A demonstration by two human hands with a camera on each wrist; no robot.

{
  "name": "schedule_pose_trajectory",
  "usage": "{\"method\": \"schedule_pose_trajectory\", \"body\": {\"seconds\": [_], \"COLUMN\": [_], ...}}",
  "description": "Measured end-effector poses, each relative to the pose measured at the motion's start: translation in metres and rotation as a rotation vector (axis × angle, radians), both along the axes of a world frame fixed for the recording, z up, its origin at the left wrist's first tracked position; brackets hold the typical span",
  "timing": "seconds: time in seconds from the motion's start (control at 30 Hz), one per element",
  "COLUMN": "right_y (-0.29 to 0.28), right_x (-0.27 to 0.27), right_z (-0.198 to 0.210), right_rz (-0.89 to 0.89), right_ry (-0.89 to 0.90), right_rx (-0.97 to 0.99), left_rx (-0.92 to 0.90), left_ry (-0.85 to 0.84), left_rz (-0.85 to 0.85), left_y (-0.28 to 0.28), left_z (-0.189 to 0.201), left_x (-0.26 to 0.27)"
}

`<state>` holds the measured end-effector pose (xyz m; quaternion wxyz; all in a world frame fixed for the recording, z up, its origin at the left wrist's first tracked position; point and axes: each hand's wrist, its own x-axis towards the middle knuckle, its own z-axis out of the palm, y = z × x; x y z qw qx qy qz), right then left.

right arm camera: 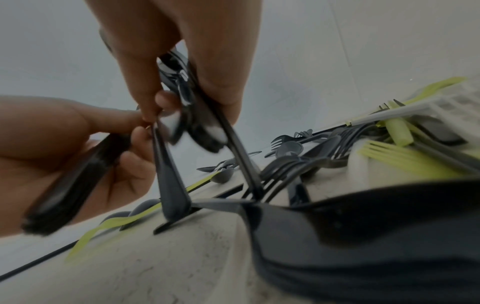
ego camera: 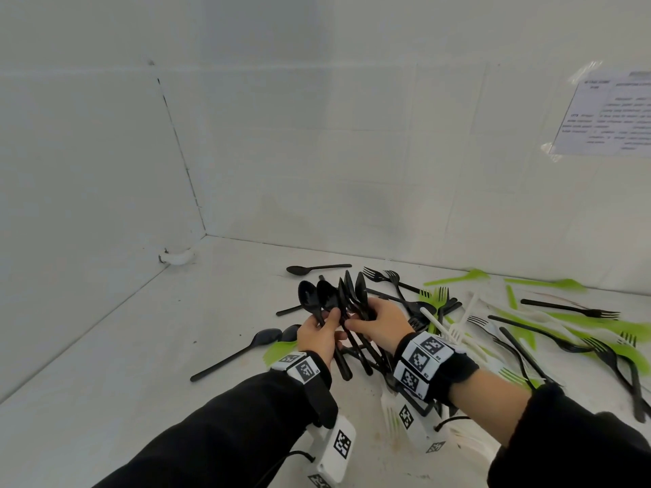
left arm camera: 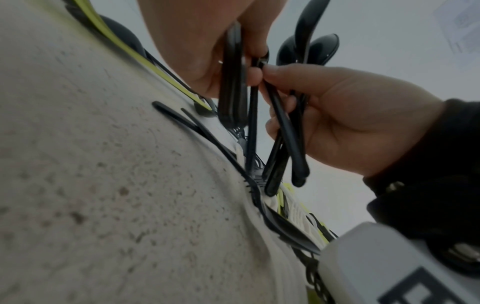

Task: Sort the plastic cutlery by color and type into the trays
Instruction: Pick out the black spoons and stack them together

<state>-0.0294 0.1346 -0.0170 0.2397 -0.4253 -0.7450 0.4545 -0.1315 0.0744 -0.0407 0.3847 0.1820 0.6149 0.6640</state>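
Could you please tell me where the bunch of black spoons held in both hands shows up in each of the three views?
Head: the black spoons stand at centre, bowls up, between left hand and right hand.
Left wrist: upper centre, handles hanging down.
Right wrist: upper centre-left, handles reaching down to the counter.
Shared landmark: the green fork under the hands.

I saw a fanned bunch of black spoons (ego camera: 329, 297) held upright, bowls up, above scattered black, green and white cutlery (ego camera: 528, 322) lying on the surface (ego camera: 141, 346).
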Motion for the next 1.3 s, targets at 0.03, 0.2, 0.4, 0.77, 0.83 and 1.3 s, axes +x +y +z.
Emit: {"method": "schedule_pose_trajectory", "body": {"seconds": [0.03,0.2,0.4,0.77,0.83,1.3], "right_y": [-0.001,-0.008,-0.009,-0.014,-0.014,-0.022], "right_x": [0.0,-0.002,0.003,0.01,0.012,0.008], "right_z": [0.0,-0.003,-0.005,-0.006,-0.005,0.006], "right_rz": [-0.012,-0.082,-0.142,-0.072,-0.091,-0.153], "right_ry": [0.008,0.055,0.102,-0.072,-0.066,-0.089], "right_rx": [0.015,0.056,0.015,0.113,0.119,0.152], "left_rx": [-0.003,-0.025,-0.031,-0.05,-0.028,-0.066], "left_ry": [0.009,0.017,-0.028,0.01,-0.043,-0.192], "left_rz": [0.001,0.005,-0.022,-0.057,-0.094,-0.192], "left_y": [0.0,0.001,-0.001,0.003,0.001,0.007], "left_z": [0.0,-0.005,0.001,0.0,0.002,0.008], "left_x": [0.0,0.0,0.005,0.015,0.017,0.02]}}
